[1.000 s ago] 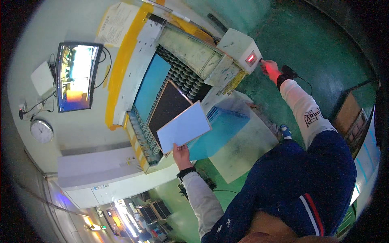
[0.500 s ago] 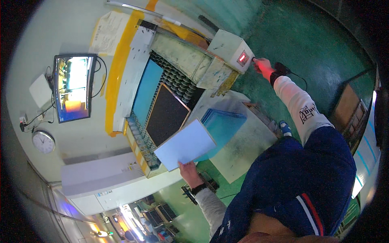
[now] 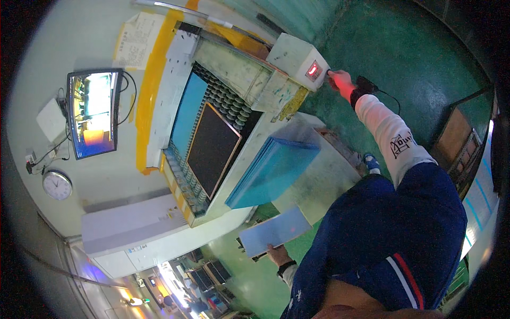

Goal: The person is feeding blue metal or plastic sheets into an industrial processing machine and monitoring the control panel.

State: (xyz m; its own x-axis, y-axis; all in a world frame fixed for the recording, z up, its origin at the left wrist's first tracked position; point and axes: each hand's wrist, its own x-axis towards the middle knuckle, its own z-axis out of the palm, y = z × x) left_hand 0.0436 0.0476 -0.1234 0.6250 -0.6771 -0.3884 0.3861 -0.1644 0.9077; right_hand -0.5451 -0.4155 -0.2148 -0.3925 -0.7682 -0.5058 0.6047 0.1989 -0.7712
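My left hand grips the edge of a flat, pale blue-white rectangular panel, which I hold out beside the machine, above the floor. My right hand reaches to a white control box with a lit red display; its fingers are closed at a small dark knob on the box's side, partly hidden by the fingers. On the machine's bed of black rollers lies a dark panel with a light copper-coloured rim. A blue panel rests farther in on the same rollers.
A stack of blue translucent sheets leans at the machine's near side. Yellow-and-white tape marks the bed's end. A monitor and a round clock hang on the wall. Brown boards stand at the right.
My left hand has drawn the pale panel back toward me, away from the roller bed, uncovering the dark panel's corner and more of the blue sheets. My right hand stays at the control box.
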